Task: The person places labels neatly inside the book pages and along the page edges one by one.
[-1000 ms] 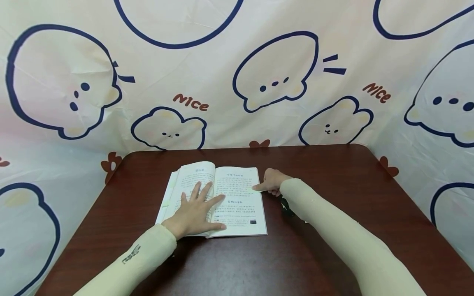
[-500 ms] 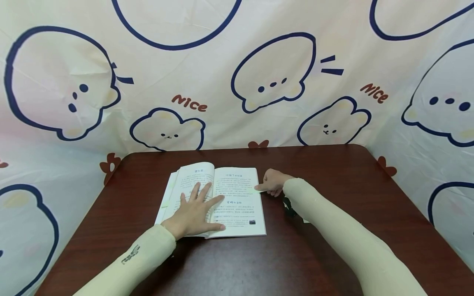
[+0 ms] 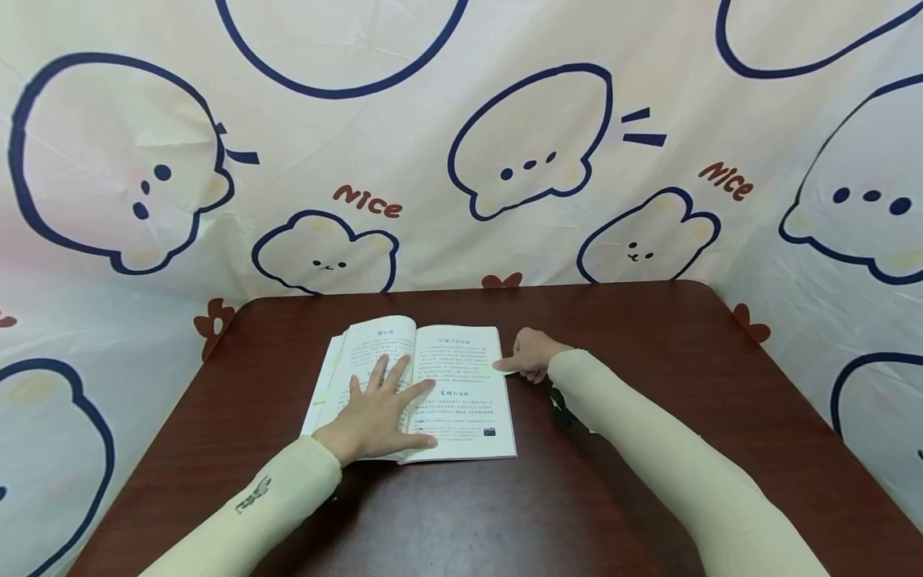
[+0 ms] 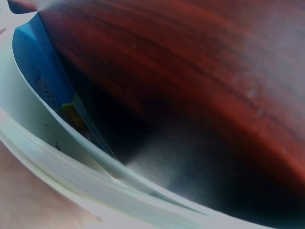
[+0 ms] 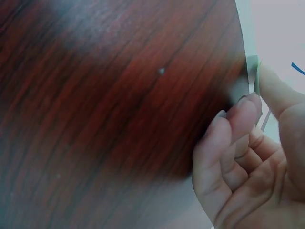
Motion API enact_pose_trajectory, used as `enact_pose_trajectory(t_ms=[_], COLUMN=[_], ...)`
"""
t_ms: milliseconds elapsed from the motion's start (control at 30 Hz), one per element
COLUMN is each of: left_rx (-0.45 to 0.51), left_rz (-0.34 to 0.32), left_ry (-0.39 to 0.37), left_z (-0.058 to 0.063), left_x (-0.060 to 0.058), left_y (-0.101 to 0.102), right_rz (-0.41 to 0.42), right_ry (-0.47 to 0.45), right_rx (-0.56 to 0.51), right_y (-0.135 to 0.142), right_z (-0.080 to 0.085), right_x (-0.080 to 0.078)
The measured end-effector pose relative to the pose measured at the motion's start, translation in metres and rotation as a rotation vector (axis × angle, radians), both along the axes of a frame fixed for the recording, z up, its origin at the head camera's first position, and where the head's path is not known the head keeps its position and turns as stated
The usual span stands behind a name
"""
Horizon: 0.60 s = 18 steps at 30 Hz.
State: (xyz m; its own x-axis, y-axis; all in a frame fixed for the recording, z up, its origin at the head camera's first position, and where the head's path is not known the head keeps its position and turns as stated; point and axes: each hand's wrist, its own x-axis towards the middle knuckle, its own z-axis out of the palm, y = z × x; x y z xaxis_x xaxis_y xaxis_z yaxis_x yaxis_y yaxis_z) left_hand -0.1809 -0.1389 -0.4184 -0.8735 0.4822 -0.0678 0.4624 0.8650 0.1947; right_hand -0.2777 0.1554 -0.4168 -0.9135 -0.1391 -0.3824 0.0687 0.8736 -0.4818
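Note:
An open book [image 3: 469,353] lies on the table, printed pages facing up. My left hand [image 3: 375,417] rests across its left page and the fold, fingers spread wide. At the right page's outer edge, my right hand [image 3: 534,353] pinches a pale green sticky tab [image 3: 508,369] between thumb and finger. The right wrist view shows the thin green tab [image 5: 258,78] by the thumb, with the other fingers curled below. In the left wrist view, the book's page edges [image 4: 86,174] curve beside part of the palm, and a blue cover [image 4: 40,64] shows underneath.
The dark red-brown wooden table [image 3: 613,497] has rounded far corners. Behind it and on both sides hangs a pale curtain [image 3: 425,144] with cartoon outlines. Another pale green tab [image 3: 320,397] shows at the book's left edge.
Both hands and the book hold nearly the same places; the whole head view has shifted slightly left. The right hand keeps its pinch at the page edge.

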Motion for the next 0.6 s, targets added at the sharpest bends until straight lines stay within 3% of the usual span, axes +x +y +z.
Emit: enact_pose_trajectory(t_ms=[267, 600], left_rx=[-0.011, -0.014], left_rz=[0.005, -0.002], left_ry=[-0.001, -0.002], left_z=[-0.001, 0.000], left_x=[-0.001, -0.001], left_y=[0.000, 0.000], right_rz=[0.035, 0.045], right_ry=[-0.018, 0.017], right_rx=[0.025, 0.062], right_y=[-0.001, -0.002], right_z=[0.005, -0.005], right_x=[0.002, -0.002])
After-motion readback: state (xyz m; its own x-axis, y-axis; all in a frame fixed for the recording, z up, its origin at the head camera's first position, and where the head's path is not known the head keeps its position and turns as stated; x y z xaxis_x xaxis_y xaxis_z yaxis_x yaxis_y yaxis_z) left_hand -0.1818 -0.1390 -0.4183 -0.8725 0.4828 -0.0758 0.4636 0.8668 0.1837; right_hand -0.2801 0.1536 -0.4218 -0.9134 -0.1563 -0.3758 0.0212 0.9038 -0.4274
